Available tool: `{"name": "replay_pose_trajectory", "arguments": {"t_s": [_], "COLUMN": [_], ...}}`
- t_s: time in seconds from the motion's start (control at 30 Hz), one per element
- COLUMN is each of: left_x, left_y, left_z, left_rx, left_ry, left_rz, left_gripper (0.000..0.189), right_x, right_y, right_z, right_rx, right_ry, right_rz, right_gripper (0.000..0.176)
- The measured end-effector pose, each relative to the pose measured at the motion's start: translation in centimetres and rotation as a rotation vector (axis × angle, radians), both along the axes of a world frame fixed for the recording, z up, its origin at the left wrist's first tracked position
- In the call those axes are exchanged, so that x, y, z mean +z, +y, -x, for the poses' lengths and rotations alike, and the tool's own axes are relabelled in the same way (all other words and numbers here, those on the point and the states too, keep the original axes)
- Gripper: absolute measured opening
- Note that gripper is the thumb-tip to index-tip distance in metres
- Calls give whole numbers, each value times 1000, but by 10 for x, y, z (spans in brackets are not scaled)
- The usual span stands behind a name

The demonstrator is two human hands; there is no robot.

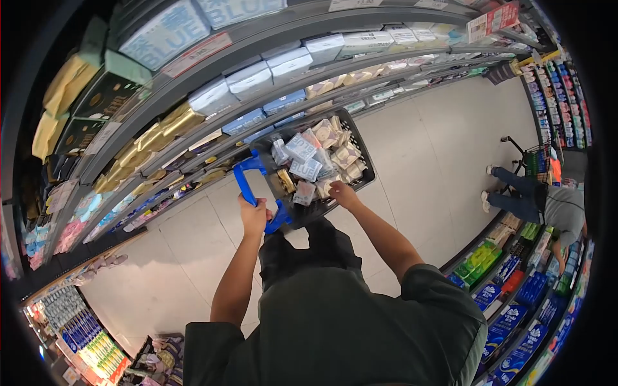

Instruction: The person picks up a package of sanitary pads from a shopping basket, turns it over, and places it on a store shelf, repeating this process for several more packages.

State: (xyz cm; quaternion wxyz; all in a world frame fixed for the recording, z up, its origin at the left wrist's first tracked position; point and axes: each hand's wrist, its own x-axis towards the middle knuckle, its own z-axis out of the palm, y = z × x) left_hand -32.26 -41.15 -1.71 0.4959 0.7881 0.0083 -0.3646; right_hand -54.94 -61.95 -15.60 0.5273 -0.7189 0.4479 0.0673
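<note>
A black shopping basket (367,168) stands in front of me, filled with several small wrapped packs. Among them are light-blue packs (300,148) lettered BLUE and beige packs (346,155); a smaller pinkish-grey pack (304,193) lies near the handle end. My left hand (255,211) is wrapped round the basket's blue handle (244,182). At the near side of the basket, my right hand (344,193) has its fingers curled inward by the rim, close to the beige packs. What those fingertips hold, if anything, is hidden.
Long shelves (212,61) of boxed and wrapped goods run along the far side. A person (560,209) with a shopping cart (537,161) is on the right, beside shelves of blue and green packs (505,325). Tiled floor (438,161) lies between. More goods (90,331) are displayed at lower left.
</note>
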Motion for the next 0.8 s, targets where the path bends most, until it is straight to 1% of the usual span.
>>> {"name": "replay_pose_trajectory", "arguments": {"t_s": [0.07, 0.1, 0.17, 0.27, 0.33, 0.37, 0.4, 0.47, 0.5, 0.53, 0.6, 0.63, 0.67, 0.73, 0.77, 0.8], "left_x": [4, 7, 7, 14, 19, 20, 20, 21, 21, 20, 21, 23, 24, 25, 26, 29], "left_y": [2, 2, -1, -3, -4, -3, -4, -4, -3, -2, -4, -5, -5, -3, -3, -6], "left_z": [2, 5, 16, 28, 33, 34, 34, 34, 35, 36, 35, 35, 35, 35, 34, 34], "left_rx": [10, 32, 53, 77, 94, 103, 107, 132, 136, 141, 144, 152, 161, 168, 166, 163], "left_ry": [-30, -20, -25, -25, -2, 8, 12, 8, 6, 14, 18, 25, 35, 37, 37, 37], "left_rz": [-48, -61, -45, -20, -19, -14, -20, -22, -28, -25, -28, -26, -27, -26, -20, -12], "left_gripper": [44, 43, 43, 41, 30, 27, 27, 30, 30, 33, 36, 33, 30, 29, 29, 29], "right_x": [-11, -15, -20, -44, -59, -68, -71, -76, -83, -90, -105, -111, -117, -120, -121, -133], "right_y": [-15, -22, -41, -61, -66, -69, -70, -72, -76, -78, -81, -84, -85, -84, -83, -83], "right_z": [-12, -19, -31, -49, -63, -70, -78, -94, -103, -111, -127, -134, -140, -150, -155, -156], "right_rx": [89, 105, 105, 113, 92, 82, 87, 85, 121, 122, 123, 124, 130, 141, 151, 185], "right_ry": [20, 98, 115, 119, 190, 192, 195, 226, 216, 213, 260, 262, 260, 294, 327, 323], "right_rz": [92, 100, 105, 127, 153, 131, 125, 161, 177, 170, 249, 215, 205, 183, 146, 100], "right_gripper": [44, 46, 48, 50, 51, 57, 57, 61, 67, 67, 73, 82, 82, 88, 93, 96]}}
